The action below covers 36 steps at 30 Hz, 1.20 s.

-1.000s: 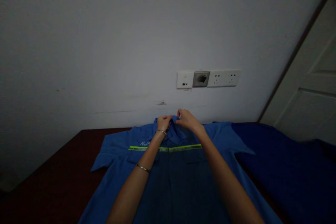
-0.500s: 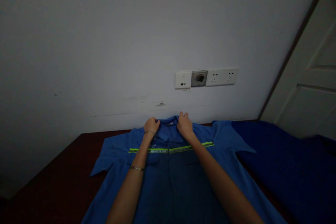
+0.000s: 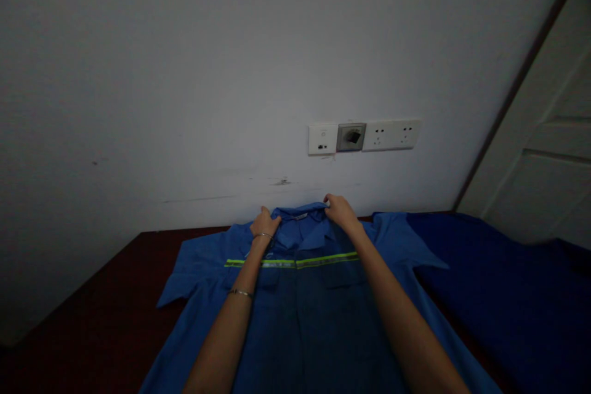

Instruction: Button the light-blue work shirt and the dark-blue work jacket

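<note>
A blue short-sleeved work shirt (image 3: 295, 314) lies front up, its sleeves spread to both sides and a yellow-green and grey stripe across the chest. At the left end of its collar (image 3: 302, 212), my left hand (image 3: 265, 223) is closed on the fabric, thumb toward the neck opening. My right hand (image 3: 340, 210) pinches the collar's right end, with bent fingers near the wall. Between the hands the collar stands open, and a pale label (image 3: 301, 217) shows inside it. Two thin bangles ring my left wrist and forearm.
The shirt rests on a dark red tabletop (image 3: 92, 295) set against a white wall (image 3: 207, 74). Darker blue cloth (image 3: 503, 295) lies to the right. Sockets and a switch panel (image 3: 364, 136) are on the wall. A pale panelled door (image 3: 554, 166) stands at the right.
My right hand has moved right along the collar, away from my left hand. The collar is stretched wider and its label shows more. My left hand stays at about the same place.
</note>
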{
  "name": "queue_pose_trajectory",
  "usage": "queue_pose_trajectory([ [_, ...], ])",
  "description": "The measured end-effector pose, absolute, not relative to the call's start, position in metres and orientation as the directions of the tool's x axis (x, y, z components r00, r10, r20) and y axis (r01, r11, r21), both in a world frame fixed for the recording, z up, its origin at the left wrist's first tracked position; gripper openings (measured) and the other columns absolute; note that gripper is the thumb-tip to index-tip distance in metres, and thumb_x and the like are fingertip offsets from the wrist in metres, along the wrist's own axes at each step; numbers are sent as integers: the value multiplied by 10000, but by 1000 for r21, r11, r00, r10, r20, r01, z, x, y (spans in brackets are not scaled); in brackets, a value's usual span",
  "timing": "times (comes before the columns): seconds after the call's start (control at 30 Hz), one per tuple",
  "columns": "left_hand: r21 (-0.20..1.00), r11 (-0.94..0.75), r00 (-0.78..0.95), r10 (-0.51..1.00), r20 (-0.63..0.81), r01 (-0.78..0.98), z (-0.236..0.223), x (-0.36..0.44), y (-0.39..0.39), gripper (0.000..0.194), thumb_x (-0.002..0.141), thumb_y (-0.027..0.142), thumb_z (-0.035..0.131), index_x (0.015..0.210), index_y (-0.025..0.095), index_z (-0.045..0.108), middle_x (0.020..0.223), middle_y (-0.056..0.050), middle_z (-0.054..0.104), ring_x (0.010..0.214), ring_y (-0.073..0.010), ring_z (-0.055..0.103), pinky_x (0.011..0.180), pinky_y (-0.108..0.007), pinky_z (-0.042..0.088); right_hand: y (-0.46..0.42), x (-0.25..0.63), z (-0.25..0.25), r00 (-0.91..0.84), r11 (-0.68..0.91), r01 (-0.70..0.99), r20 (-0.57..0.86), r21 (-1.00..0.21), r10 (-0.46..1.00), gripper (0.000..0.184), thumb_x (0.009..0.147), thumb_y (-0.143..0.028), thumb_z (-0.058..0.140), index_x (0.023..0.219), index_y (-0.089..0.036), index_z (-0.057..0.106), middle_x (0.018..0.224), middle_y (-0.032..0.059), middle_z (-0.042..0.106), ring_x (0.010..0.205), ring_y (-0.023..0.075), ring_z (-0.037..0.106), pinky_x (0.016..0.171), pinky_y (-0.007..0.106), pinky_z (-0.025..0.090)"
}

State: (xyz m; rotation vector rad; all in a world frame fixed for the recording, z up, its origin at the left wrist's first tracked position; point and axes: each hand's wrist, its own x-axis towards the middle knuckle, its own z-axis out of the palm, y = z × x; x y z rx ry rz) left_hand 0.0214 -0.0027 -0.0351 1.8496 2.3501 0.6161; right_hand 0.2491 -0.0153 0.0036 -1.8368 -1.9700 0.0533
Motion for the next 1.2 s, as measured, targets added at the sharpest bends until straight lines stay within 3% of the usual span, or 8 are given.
queue_pose_trajectory([
  [0.17, 334, 172, -264, 931, 253, 927, -30, 13, -1, 332, 756, 411, 463, 1004, 199, 524, 924, -101, 638, 883, -251, 593, 683, -297, 419, -15, 264, 15, -135, 203, 862, 175, -464, 975, 386, 677, -93, 504, 1040, -183, 596, 838, 75, 643, 560, 129, 566, 542, 214, 407],
  [0.27, 341, 155, -262, 919, 295, 927, -25, 3, 0, 287, 775, 381, 441, 966, 212, 574, 930, -97, 639, 886, -245, 588, 687, -292, 414, -16, 269, 20, -115, 181, 835, 157, -520, 981, 384, 679, -125, 518, 1050, -176, 603, 811, 77, 645, 484, 113, 534, 481, 210, 394],
  [0.5, 400, 57, -216, 906, 365, 915, -9, -18, 6, 294, 793, 365, 429, 938, 210, 632, 887, -76, 656, 856, -215, 590, 701, -267, 415, -16, 265, 21, 22, 139, 893, 352, -427, 936, 313, 727, -232, 534, 999, -113, 630, 850, 126, 651, 806, 187, 592, 764, 249, 404],
  [0.63, 488, -13, -201, 901, 384, 873, -15, -14, 15, 277, 791, 244, 428, 963, 148, 624, 862, -83, 661, 817, -180, 600, 732, -244, 423, -12, 255, 13, 99, 104, 896, 424, -431, 900, 352, 750, -258, 501, 1051, -109, 605, 871, 126, 656, 853, 193, 590, 802, 255, 392],
  [0.9, 536, -126, -109, 916, 385, 835, -34, -3, 21, 347, 806, 132, 382, 1081, 148, 593, 1044, -82, 632, 954, -167, 574, 855, -241, 399, -5, 248, -3, 72, 146, 843, 379, -517, 923, 330, 801, -190, 389, 1038, -147, 614, 866, 80, 670, 840, 156, 605, 766, 212, 403],
  [1.2, 483, -29, -143, 938, 315, 875, -41, -5, 19, 267, 734, 234, 531, 954, 162, 664, 919, -86, 663, 861, -196, 593, 777, -260, 418, -11, 241, -9, 4, 110, 941, 334, -320, 943, 392, 792, -175, 416, 1163, -207, 541, 1046, 94, 626, 962, 194, 568, 830, 264, 389],
])
